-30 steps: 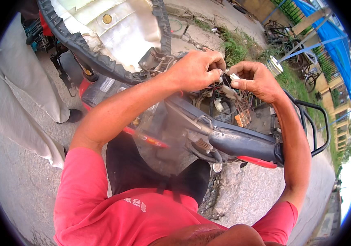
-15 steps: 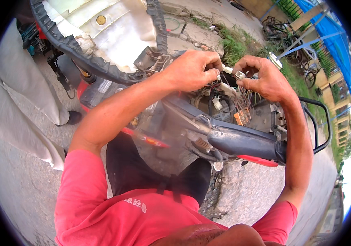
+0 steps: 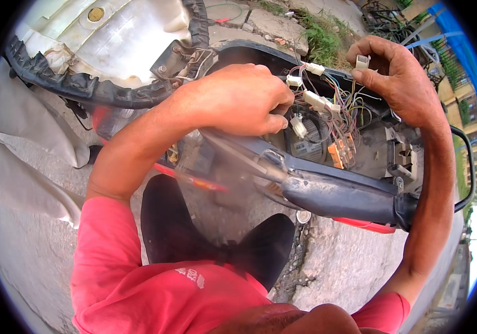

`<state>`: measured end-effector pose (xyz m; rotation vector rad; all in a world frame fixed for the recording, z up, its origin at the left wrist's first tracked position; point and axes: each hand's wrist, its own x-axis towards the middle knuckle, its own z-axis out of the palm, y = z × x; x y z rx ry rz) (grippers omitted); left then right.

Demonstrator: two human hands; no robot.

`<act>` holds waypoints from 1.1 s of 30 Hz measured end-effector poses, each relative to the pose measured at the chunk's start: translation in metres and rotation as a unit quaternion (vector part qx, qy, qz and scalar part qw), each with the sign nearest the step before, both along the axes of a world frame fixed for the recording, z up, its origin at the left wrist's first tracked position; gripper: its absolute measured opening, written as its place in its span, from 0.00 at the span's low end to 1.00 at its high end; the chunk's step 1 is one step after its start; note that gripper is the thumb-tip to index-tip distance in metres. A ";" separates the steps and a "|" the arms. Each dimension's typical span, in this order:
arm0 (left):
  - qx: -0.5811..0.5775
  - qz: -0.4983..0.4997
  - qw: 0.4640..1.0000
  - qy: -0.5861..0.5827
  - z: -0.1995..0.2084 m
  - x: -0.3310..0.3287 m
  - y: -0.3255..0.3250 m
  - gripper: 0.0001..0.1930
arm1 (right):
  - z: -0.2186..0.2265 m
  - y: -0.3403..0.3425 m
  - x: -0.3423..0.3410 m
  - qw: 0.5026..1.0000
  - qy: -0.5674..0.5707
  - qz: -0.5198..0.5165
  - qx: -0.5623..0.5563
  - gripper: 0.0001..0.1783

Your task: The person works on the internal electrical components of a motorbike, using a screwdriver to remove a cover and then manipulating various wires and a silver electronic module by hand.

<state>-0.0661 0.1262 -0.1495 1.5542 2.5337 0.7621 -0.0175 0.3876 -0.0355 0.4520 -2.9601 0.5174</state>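
Between the thumb and fingers of my right hand [image 3: 397, 78] is a white plastic wire connector [image 3: 363, 62], raised over the far side of the motorcycle's uncovered frame. My left hand [image 3: 244, 100] is closed, thumb against curled fingers, at the left side of the wiring; anything in its grip is hidden. Between the hands spreads a tangle of thin coloured wires [image 3: 355, 103] with several other white connectors [image 3: 316, 101]. One white connector [image 3: 298, 127] hangs just right of my left thumb. An orange block [image 3: 339, 153] sits below the wires.
The tipped-up seat [image 3: 121, 44] shows its pale underside at upper left. A dark side panel [image 3: 339, 189] runs along my side of the frame, and a black grab rail [image 3: 467, 167] curves at the right. Someone in light trousers [image 3: 27, 145] stands at the left.
My hands have moved apart: the right went up and right with the white connector, the left moved left and lower. More of the wires and connectors between them now shows.
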 end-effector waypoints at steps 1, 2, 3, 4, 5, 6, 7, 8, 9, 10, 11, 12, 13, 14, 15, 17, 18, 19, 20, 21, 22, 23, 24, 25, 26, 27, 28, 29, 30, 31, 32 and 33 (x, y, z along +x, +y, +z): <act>0.002 -0.008 1.000 0.000 -0.001 0.000 0.002 0.13 | -0.001 0.002 0.001 1.000 0.014 -0.005 0.009 0.17; 0.000 -0.010 1.000 0.001 -0.002 -0.001 0.000 0.13 | -0.003 0.000 -0.001 0.999 0.029 -0.004 0.014 0.17; -0.001 -0.009 1.000 0.003 -0.003 -0.001 -0.001 0.14 | 0.002 -0.009 0.001 0.998 0.031 -0.001 0.053 0.16; -0.002 -0.006 1.000 0.004 -0.004 0.000 -0.003 0.14 | 0.000 -0.010 -0.002 0.998 0.020 -0.005 0.054 0.17; -0.004 -0.004 1.000 0.008 -0.004 0.000 -0.005 0.14 | -0.001 -0.011 -0.005 0.998 0.012 -0.009 0.054 0.17; -0.015 -0.012 1.000 0.003 -0.003 0.001 -0.006 0.15 | -0.002 -0.014 -0.008 0.998 0.004 -0.011 0.055 0.17; -0.026 -0.017 1.000 -0.001 -0.002 0.002 -0.003 0.15 | -0.006 -0.018 -0.005 1.000 0.008 -0.027 0.011 0.17; -0.044 -0.011 0.999 -0.003 0.000 0.003 -0.006 0.16 | -0.014 -0.026 -0.002 0.999 0.012 -0.031 -0.041 0.17; -0.067 0.000 0.998 -0.020 0.007 0.005 -0.004 0.18 | -0.020 -0.031 0.000 0.997 0.003 -0.054 -0.058 0.18; -0.088 -0.002 0.996 -0.026 0.010 0.006 -0.004 0.20 | -0.022 -0.041 0.006 0.996 -0.005 -0.079 -0.026 0.16; -0.107 0.001 0.994 -0.035 0.008 0.004 -0.003 0.21 | -0.034 -0.046 0.011 0.997 0.007 -0.052 -0.059 0.15; -0.113 -0.002 0.992 -0.058 0.011 0.004 0.000 0.22 | -0.038 -0.050 0.016 0.996 -0.003 -0.065 -0.055 0.14; -0.118 -0.010 0.990 -0.079 0.016 0.003 0.002 0.22 | -0.041 -0.050 0.018 0.998 -0.002 -0.061 -0.028 0.14; -0.131 0.007 0.986 -0.103 0.009 0.001 0.001 0.22 | -0.049 -0.051 0.019 0.999 0.009 -0.034 -0.017 0.14; -0.138 0.008 0.984 -0.115 0.008 0.000 0.004 0.21 | -0.053 -0.052 0.019 0.999 0.001 -0.030 -0.029 0.13; -0.125 0.033 0.982 -0.137 0.011 0.003 0.001 0.20 | -0.052 -0.057 0.015 0.999 -0.007 0.009 -0.039 0.11; -0.105 0.042 0.985 -0.134 0.005 0.003 0.000 0.20 | -0.052 -0.059 0.013 0.999 -0.004 0.021 -0.047 0.12; -0.070 0.048 0.989 -0.122 0.001 0.003 0.001 0.19 | -0.056 -0.057 0.010 0.998 -0.013 0.017 -0.062 0.12; -0.038 0.056 0.991 -0.112 -0.001 0.003 0.000 0.18 | -0.059 -0.055 0.008 0.995 -0.045 -0.005 -0.093 0.12; -0.016 0.074 0.989 -0.126 -0.003 0.002 0.001 0.17 | -0.060 -0.053 0.006 0.992 -0.058 -0.009 -0.109 0.13; -0.004 0.093 0.990 -0.107 -0.005 0.003 0.002 0.15 | -0.063 -0.052 0.003 0.989 -0.070 -0.012 -0.126 0.13; 0.001 0.090 0.991 -0.101 -0.007 0.001 0.005 0.15 | -0.064 -0.050 0.003 0.988 -0.076 -0.027 -0.134 0.13; 0.005 0.091 0.991 -0.097 -0.009 0.002 0.006 0.15 | -0.067 -0.048 0.003 0.985 -0.082 -0.038 -0.144 0.14; -0.002 0.101 0.989 -0.107 -0.004 0.005 0.005 0.13 | -0.070 -0.047 0.004 0.984 -0.077 -0.046 -0.153 0.15; 0.033 0.108 0.987 -0.112 0.002 0.014 -0.001 0.12 | -0.066 -0.050 0.006 0.983 -0.074 -0.053 -0.160 0.16; 0.068 0.108 0.985 -0.117 0.010 0.026 -0.011 0.12 | -0.068 -0.051 0.008 0.985 -0.063 -0.058 -0.151 0.17; 0.101 0.111 0.981 -0.124 0.023 0.039 -0.026 0.11 | -0.067 -0.052 0.013 0.986 -0.057 -0.061 -0.144 0.18; 0.093 0.133 0.976 -0.146 0.039 0.051 -0.046 0.11 | -0.060 -0.058 0.019 0.984 -0.082 -0.067 -0.141 0.20; 0.087 0.153 0.970 -0.167 0.058 0.064 -0.069 0.10 | -0.048 -0.062 0.026 0.986 -0.092 -0.063 -0.125 0.21; 0.110 0.192 0.957 -0.189 0.070 0.076 -0.093 0.11 | -0.040 -0.065 0.034 0.990 -0.067 -0.056 -0.113 0.21; 0.131 0.231 0.941 -0.208 0.084 0.087 -0.121 0.11 | -0.029 -0.068 0.039 0.993 -0.042 -0.049 -0.103 0.21; 0.139 0.260 0.931 -0.214 0.104 0.093 -0.150 0.11 | -0.011 -0.072 0.043 0.993 -0.049 -0.054 -0.096 0.22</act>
